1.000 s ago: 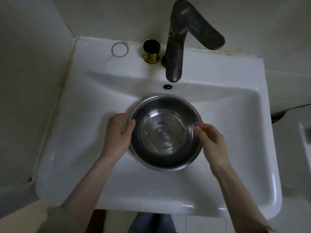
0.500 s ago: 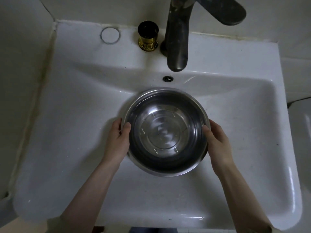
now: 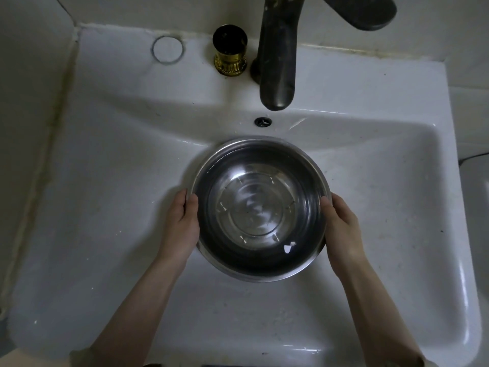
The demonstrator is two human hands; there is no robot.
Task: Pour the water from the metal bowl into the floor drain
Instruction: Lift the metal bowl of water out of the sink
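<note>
A round metal bowl with clear water in it sits level in the basin of a white sink. My left hand grips the bowl's left rim, thumb over the edge and fingers under the side. On the opposite rim my right hand holds the same way. No floor drain is in view.
A dark faucet hangs over the basin just behind the bowl, its lever pointing right. A small black and gold cup stands left of the faucet's base. An overflow hole sits in the back wall. Walls close in at the left and back.
Both hands have slid from the near rim to the bowl's sides and closed on it. The view has come nearer to the sink.
</note>
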